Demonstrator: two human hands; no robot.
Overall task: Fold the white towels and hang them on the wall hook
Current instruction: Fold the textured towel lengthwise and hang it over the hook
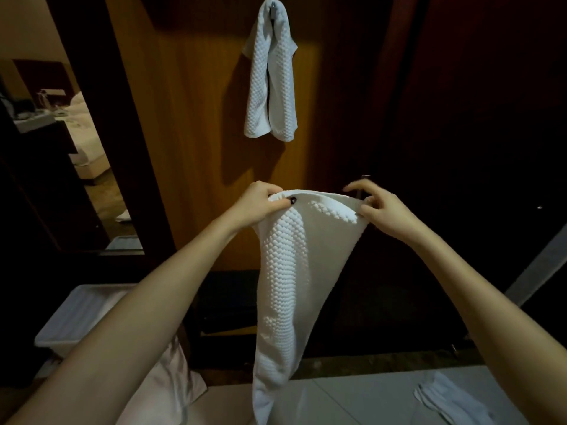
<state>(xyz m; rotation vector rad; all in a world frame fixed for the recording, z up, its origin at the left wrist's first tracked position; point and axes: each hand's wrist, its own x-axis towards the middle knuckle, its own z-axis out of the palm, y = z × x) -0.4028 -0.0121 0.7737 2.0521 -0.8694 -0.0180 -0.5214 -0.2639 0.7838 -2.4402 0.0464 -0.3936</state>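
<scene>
Wood-panelled wall (190, 118) fills backdrop. Opening at 9 o'clock (61, 133) shows bed beyond. White towel (291, 271) held up at centre, top edge stretched between both hands, body drooping to white surface (368, 400) at 6 o'clock and blocking part of it. White bin (70, 317) at 8 o'clock, behind left forearm. Second towel (271, 87) draped over wall hook (272, 9) at 12 o'clock. Folded cloth (445, 400) at 5 o'clock. Left hand (260, 204) clenched round left corner; right hand (380, 210) pinches right corner.
</scene>
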